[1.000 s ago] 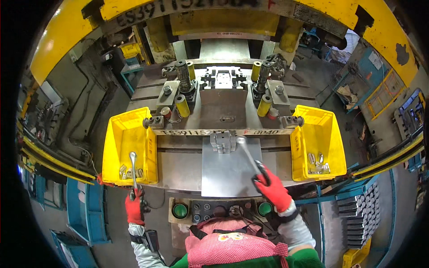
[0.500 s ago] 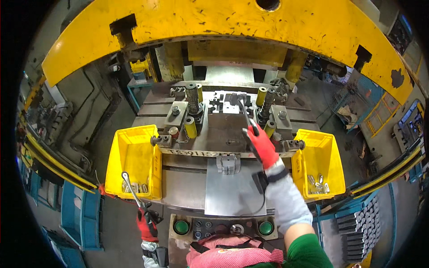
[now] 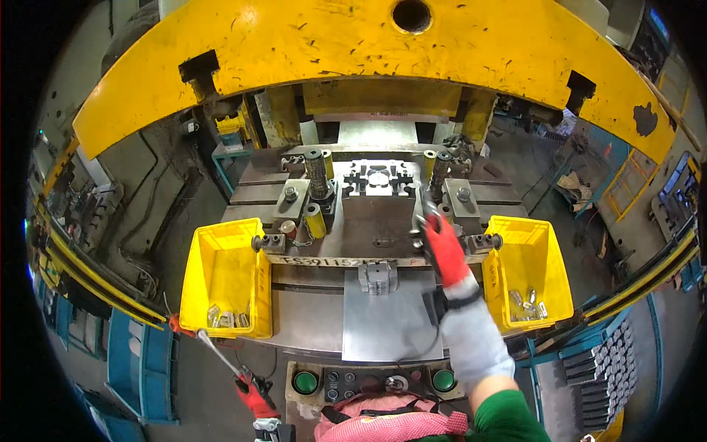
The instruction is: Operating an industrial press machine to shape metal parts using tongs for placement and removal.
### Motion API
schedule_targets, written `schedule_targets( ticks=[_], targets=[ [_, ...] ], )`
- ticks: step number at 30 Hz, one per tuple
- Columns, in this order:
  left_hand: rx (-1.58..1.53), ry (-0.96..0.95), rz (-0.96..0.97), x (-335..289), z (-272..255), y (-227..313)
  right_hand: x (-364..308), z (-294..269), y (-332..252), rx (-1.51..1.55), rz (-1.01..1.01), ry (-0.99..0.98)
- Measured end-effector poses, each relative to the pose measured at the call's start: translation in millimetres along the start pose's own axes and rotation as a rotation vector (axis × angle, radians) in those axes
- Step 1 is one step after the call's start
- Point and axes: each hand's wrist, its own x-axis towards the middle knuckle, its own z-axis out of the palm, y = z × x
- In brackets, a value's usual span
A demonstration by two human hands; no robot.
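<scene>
Die [image 3: 379,225] sits mid-view, silver insert [image 3: 361,181] toward its back. Right hand [image 3: 445,254], red glove, is over die's front right area, arm stretched forward; fingers curled round right tool [image 3: 428,202], only a short metal bit showing, near right post [image 3: 440,177]. Fingertips blurred, exact finger placement can't be told. Left hand [image 3: 255,396], red glove too, is low, front left of die and well apart from it; fingers wrapped round handle of left tool [image 3: 219,355], a metal rod with rounded head, slanting up and left, head just beside lower edge of left bin [image 3: 221,276]. Left bin is yellow, front left of die, small shiny parts [image 3: 230,319] at its near end. Right bin [image 3: 541,265], yellow, front right of die, similar parts [image 3: 527,306] inside. Gray block stack [image 3: 378,279] is right in front of die, on back part of metal sheet [image 3: 390,328]; neither hand on it. Left post [image 3: 317,174] stands on die's left side. Panel [image 3: 361,381] is further front of die, green button [image 3: 305,381] at left end, another at right. Yellow ram [image 3: 353,55] above die. Stacked gray pieces [image 3: 600,379] on rack, far front right of die.
</scene>
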Motion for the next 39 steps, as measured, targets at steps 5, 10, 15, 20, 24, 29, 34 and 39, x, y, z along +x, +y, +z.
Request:
schedule_targets(
  ticks=[5, 10, 15, 20, 24, 29, 34, 39],
  targets=[
    [0.178, 0.032, 0.014, 67, -88, -152, -165, -96, 46, -0.081, 0.172, 0.706],
    [0.264, -0.249, -0.632, 63, -57, -181, -314, -173, 163, -0.268, 0.515, 1.054],
    [1.300, -0.649, -0.169, 117, -72, -253, -366, -134, 264, -0.209, 0.876, 0.397],
    [1.346, -0.461, -0.092, 124, -61, -254, -355, -96, 281, -0.411, 0.995, 0.265],
    [0.929, -0.285, -0.040, 111, -59, -258, -354, -90, 297, -0.613, 0.972, 0.289],
    [0.940, -0.250, -0.112, 85, -33, -225, -350, -91, 272, -0.512, 0.952, 0.330],
    [0.974, -0.194, -0.116, 68, -23, -201, -347, -92, 262, -0.569, 1.005, 0.281],
    [0.879, -0.230, -0.096, 70, -26, -201, -346, -89, 250, -0.582, 0.994, 0.280]
  ],
)
